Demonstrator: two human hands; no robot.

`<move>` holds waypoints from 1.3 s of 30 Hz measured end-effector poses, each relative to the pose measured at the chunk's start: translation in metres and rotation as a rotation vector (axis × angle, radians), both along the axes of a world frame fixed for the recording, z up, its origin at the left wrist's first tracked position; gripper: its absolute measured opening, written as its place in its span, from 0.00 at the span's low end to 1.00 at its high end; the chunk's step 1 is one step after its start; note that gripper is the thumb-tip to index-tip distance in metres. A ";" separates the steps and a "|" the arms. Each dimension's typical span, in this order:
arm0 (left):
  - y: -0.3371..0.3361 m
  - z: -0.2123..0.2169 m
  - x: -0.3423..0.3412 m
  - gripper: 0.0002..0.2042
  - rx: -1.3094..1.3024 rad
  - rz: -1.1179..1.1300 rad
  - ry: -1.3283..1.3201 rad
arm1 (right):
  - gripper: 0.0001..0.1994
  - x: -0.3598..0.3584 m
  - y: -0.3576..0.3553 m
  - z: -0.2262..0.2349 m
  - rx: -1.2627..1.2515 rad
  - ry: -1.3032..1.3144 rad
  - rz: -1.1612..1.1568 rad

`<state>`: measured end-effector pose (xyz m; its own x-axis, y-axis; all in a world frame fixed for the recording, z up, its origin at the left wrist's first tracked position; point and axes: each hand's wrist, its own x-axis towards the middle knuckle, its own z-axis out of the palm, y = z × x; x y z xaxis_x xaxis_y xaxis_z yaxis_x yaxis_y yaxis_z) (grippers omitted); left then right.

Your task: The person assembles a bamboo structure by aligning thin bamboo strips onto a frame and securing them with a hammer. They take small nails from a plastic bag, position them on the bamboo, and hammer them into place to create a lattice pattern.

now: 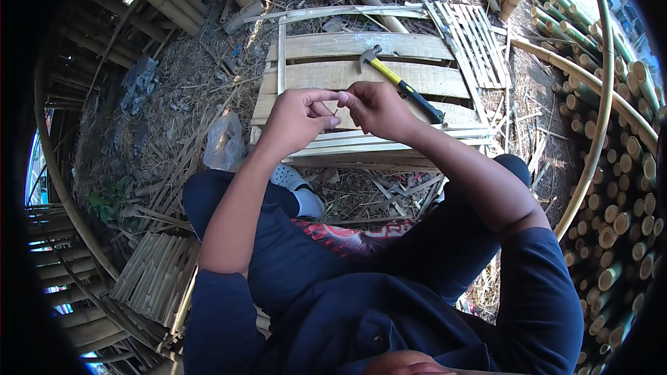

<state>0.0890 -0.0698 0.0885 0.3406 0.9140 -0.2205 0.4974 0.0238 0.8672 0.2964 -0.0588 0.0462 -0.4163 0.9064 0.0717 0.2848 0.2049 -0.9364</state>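
Observation:
My left hand (290, 119) and my right hand (383, 111) meet above the near side of a low wooden plank table (313, 73). Both have curled fingers, and their fingertips touch each other. Whatever sits in the two pinches is too small or hidden to name. Just beyond my right hand lies a claw hammer (390, 75) with a yellow and black handle, its head pointing away to the left. Thin bamboo strips (281, 55) lie along the table's edges, and several run along the near edge (375, 144) below my hands.
A slatted bamboo panel (483, 48) rests at the table's right side. Cut bamboo poles (611, 215) are stacked high at right. A clear plastic bag (224, 142) lies left of the table. A bundle of split bamboo pieces (154, 278) sits at lower left. Scraps litter the ground.

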 end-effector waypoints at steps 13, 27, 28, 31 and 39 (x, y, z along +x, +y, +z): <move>0.005 0.008 -0.037 0.10 0.142 0.208 -0.052 | 0.14 0.092 0.074 -0.062 -0.130 -1.196 -0.061; -0.023 0.048 -0.080 0.12 0.255 0.276 -0.178 | 0.19 0.087 0.057 -0.039 -0.181 -0.928 -0.400; -0.033 0.044 -0.082 0.11 0.255 0.327 -0.209 | 0.20 0.084 0.048 -0.030 -0.237 -0.781 -0.432; -0.050 0.017 -0.067 0.09 0.198 0.316 -0.298 | 0.19 0.092 0.033 -0.009 -0.461 -0.348 -0.457; -0.044 -0.052 0.037 0.07 0.191 0.091 -0.051 | 0.19 0.147 -0.025 0.096 -0.374 -0.054 -0.580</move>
